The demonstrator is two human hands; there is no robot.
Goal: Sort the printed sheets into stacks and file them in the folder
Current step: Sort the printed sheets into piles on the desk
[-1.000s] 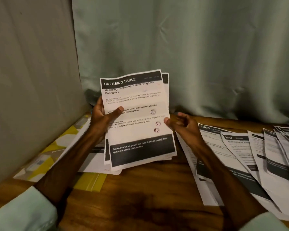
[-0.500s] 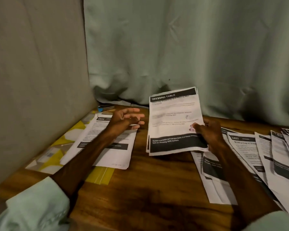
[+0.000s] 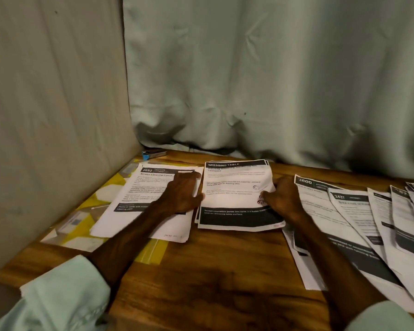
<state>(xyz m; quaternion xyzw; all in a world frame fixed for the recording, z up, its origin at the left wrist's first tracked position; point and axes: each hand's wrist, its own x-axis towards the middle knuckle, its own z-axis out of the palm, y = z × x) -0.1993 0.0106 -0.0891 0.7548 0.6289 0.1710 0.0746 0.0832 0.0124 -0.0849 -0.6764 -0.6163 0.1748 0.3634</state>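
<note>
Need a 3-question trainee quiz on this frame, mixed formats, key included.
1. True or false: the DRESSING TABLE stack lies on the table between the 2652 sheet and the 3800 sheet.
2. The left hand rests flat on: A) 2652 sheet B) 3800 sheet C) bare table.
3. Fill in: the 2652 sheet lies on a yellow ____.
Key: 1 true; 2 A; 3 folder.
</note>
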